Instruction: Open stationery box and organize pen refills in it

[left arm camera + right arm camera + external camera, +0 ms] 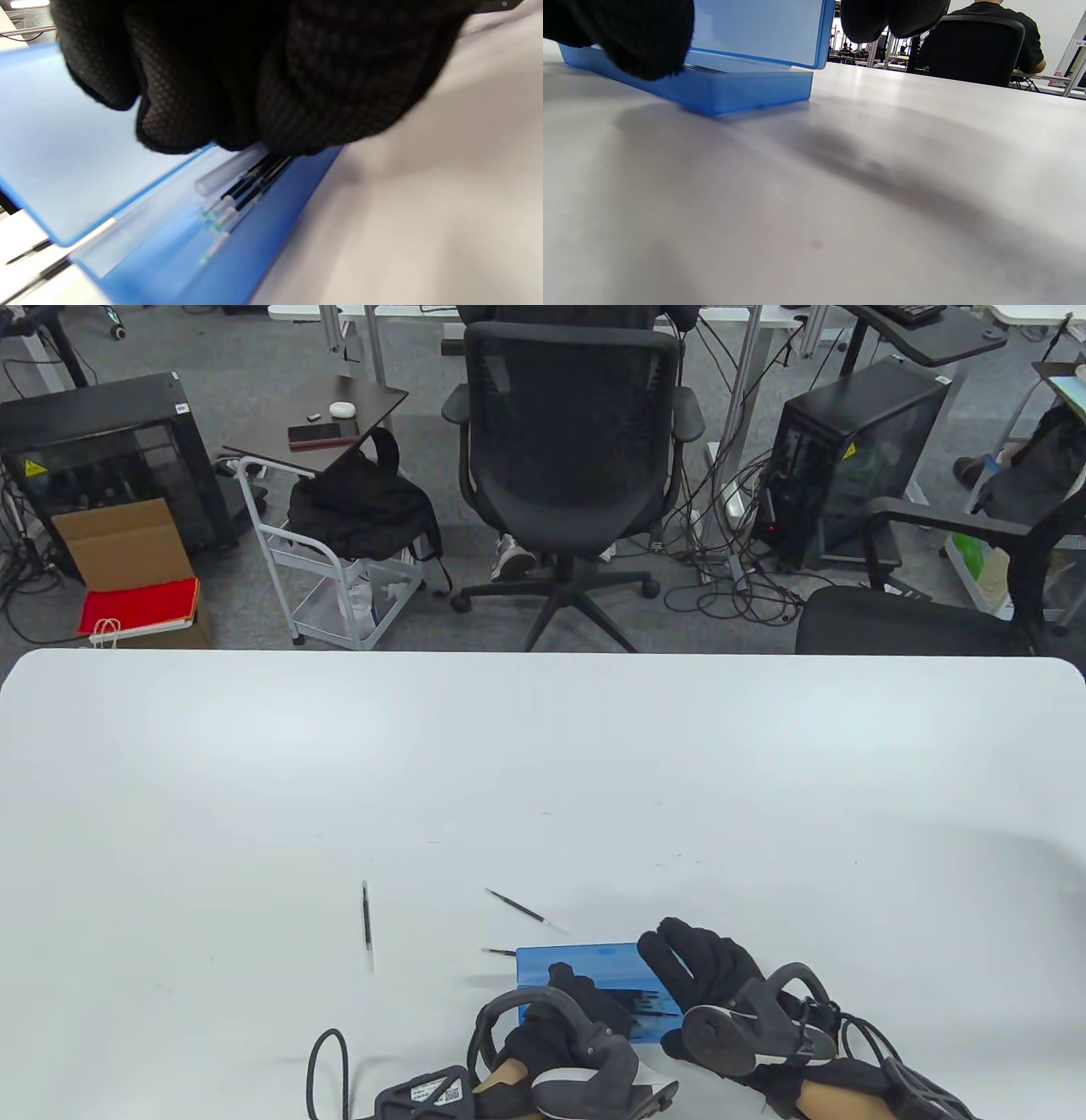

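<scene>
Left hand (263,72) filling top of left wrist view, covering upper ends of pen refills (250,186) inside stationery box (263,245); whether fingers are pinching them or only resting not discernible. Refill tips blurring; count uncertain. In table view, both hands hiding most of box interior; third loose refill (499,953) running behind lid's left edge. Right hand (623,38) being cropped by right wrist view's top edge; its contact with lid (759,29) unclear.

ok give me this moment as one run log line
box: open | left hand: setting refills inside | right hand: holding lid | loose refills on table: three
</scene>
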Demonstrator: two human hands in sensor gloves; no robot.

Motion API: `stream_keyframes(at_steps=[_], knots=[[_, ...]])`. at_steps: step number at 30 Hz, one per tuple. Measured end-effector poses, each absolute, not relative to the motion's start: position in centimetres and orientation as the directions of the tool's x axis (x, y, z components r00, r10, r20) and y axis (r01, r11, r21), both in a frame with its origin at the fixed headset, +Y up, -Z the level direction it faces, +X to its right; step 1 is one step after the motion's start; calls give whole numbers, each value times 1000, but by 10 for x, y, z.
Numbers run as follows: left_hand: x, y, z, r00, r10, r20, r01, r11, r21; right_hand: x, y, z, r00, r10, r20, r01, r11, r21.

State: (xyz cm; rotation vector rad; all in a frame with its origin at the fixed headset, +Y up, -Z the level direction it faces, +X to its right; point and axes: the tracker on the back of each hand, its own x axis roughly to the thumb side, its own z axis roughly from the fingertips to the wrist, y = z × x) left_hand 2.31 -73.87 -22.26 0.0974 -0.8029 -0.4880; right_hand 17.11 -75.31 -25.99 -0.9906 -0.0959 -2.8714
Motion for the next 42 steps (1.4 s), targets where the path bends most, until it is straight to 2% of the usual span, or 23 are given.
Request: stream_keyframes(at_steps=[6,11,18,21,26,31,34,38,42], knots=[[27,-738,-223,578,-468,668,407,875,262,171,-753,-260,-783,-78,618,119,-993,24],[23,-732,-221,593,-437,676,369,894,253,171,-753,-259,-782,-78,618,118,-993,24],[2,-700,-216,683,-333,650,221,942,251,171,-753,-259,-783,-79,617,119,-993,24],[-15,-679,-217,745,-307,592,164,945,284,171,-753,-259,-783,-79,616,119,-993,24],[-51,-652,-231,891,-232,391,109,944,312,171,-753,-259,-784,-80,615,119,-993,23],[-98,-647,-259,990,-106,99,82,973,217,171,-753,-259,-785,-81,615,120,-993,22],[-129,-656,-278,996,-54,-66,63,988,143,171,-753,-259,-785,-84,614,121,-992,20],[-163,-674,-301,969,-88,-232,105,992,65,171,-753,-259,-784,-84,614,121,-992,20],[-188,-696,-319,936,-99,-337,92,995,-34,171,-753,-259,-784,-83,615,121,-992,20]])
